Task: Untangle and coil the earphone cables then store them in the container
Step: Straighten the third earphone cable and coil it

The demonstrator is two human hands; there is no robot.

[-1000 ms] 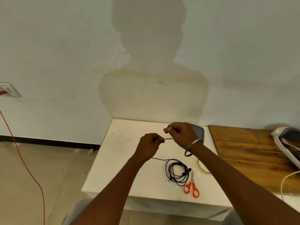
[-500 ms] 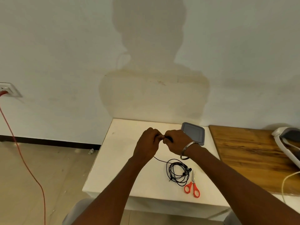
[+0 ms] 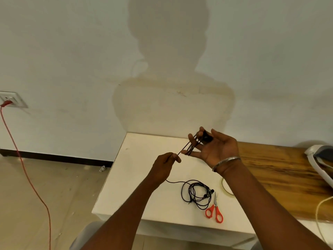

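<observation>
**A:** What's the setting?

**B:** A pale wall bearing the person's shadow fills the upper frame. Below centre stands a white square table, with a brown wooden top beside it at the right.

**A:** What differs from half a second ago?

**B:** Then the hands met knuckle to knuckle over the table. Now they are apart. The right hand is raised with its palm toward the camera. Its fingers are straight and spread, with turns of the thin black earphone cable looped round them. The left hand, lower and to the left, pinches that cable between thumb and forefinger, so the strand runs taut between the hands. The rest trails down to a loose tangle on the table at lower centre, just beside orange-handled scissors.

**A:** Anything hidden?

**B:** The grey lidded container, seen earlier at the table's far edge, now lies behind the right hand. A dark patch between its thumb and fingers could be cable or container; I cannot tell which. The right forearm covers part of a pale tape ring. A white appliance is cut off by the right edge.
</observation>
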